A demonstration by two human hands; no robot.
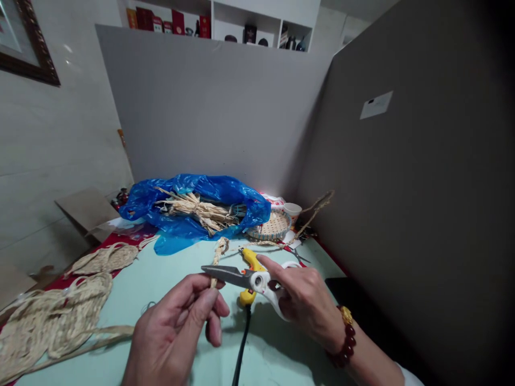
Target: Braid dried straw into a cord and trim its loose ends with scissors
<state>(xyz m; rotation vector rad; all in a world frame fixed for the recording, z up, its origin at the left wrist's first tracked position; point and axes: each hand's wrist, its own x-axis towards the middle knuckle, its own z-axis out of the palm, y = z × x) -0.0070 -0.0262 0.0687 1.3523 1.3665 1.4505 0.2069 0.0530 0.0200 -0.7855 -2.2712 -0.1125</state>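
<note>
My left hand (177, 327) pinches the near end of a braided straw rope (219, 252) between thumb and fingers, holding it upright over the pale green table (169, 273). My right hand (306, 297), with a red bead bracelet on the wrist, grips white-handled scissors (245, 277). The scissor blades point left and lie against the braid just above my left fingertips. A yellow glue gun (251, 262) with a black cord lies on the table under the scissors.
A blue plastic bag (189, 212) with a straw bundle (199, 209) sits at the back. Beside it stand a small woven basket (271, 225) and a white cup (292, 210). Woven straw pieces (52, 316) lie at the left. Grey partition boards (402, 187) close the back and right.
</note>
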